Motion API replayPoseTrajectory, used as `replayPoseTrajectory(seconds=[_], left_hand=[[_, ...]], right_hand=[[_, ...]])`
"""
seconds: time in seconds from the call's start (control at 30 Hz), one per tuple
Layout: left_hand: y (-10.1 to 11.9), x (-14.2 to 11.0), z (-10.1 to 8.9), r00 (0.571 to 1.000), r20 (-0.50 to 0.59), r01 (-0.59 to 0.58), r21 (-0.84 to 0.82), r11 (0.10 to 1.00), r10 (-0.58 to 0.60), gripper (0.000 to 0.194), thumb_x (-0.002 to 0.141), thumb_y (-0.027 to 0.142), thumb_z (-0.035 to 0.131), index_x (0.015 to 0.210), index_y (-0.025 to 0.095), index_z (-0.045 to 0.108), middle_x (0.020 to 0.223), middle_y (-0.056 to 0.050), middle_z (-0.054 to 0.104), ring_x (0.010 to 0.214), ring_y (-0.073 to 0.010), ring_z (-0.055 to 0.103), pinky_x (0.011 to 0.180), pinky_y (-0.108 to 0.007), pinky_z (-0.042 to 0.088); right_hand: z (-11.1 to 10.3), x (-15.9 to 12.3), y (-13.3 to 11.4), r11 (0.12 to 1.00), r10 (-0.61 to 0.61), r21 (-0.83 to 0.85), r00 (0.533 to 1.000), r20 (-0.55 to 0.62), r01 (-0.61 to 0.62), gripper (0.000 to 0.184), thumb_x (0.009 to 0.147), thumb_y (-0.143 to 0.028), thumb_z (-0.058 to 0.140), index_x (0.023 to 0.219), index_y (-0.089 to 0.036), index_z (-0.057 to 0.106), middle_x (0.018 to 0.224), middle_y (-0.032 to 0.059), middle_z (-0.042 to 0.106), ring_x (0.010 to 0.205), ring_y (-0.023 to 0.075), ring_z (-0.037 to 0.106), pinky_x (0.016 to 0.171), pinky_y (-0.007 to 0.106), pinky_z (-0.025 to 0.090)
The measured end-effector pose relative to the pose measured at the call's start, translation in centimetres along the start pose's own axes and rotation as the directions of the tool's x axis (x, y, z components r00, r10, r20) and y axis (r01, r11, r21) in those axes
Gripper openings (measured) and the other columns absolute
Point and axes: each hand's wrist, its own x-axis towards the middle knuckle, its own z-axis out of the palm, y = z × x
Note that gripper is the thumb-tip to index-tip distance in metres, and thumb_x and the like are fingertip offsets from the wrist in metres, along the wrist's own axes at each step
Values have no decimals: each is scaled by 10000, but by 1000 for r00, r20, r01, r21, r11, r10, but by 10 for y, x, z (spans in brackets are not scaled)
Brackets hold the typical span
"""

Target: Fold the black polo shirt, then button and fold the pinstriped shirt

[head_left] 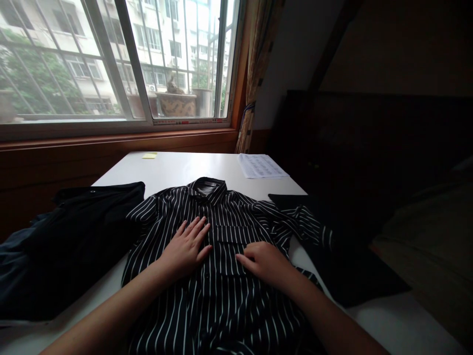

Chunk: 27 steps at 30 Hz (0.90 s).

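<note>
A black shirt with white stripes (229,301) lies front up, its collar (207,190) away from me. My left hand (186,246) rests flat on the left part of its chest, fingers stretched and thumb apart. Beside the chest pocket, my right hand (264,261) touches the cloth with curled fingers and its thumb pointing left. No cloth shows pinched in it. One striped sleeve (306,224) stretches out to the right, bent and wrinkled. The shirt's lower end runs out of view below.
Dark folded clothes (92,236) are piled at the left of the white table (185,165). A flat black item (354,271) lies under the right sleeve. Printed sheets (262,166) and a yellow sticky note (150,155) are at the far edge, below a barred window (148,59).
</note>
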Motion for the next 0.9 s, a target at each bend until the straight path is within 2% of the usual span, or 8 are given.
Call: replayPoseTrajectory(seconds=[0.3,0.6,0.9], left_hand=[[2,1,-3,999,31,15,15,1000,-15,647,1010,593,296,1546,230,310,1623,-77,241,1508,-269,204,1222,-517,169],[1,3,-4,999,34,36,-8,999,-36,640,1006,591,312,1538,236,327,1624,-68,247,1509,-267,201,1223,-516,167],[0,8,-5,996,37,79,-39,996,-78,626,997,577,350,1536,257,335,1624,-44,251,1508,-265,205,1227,-517,172]], right_hand=[[5,7,16,999,46,16,992,-121,-45,464,1011,-388,455,615,-190,596,667,4,609,660,141,578,649,269,370],[14,18,32,994,108,59,951,-289,-95,471,1010,-363,444,575,-190,506,654,-2,563,637,128,539,654,262,358],[21,25,43,993,101,99,937,-334,-72,463,997,-374,465,568,-200,454,638,-8,526,621,132,522,644,262,350]])
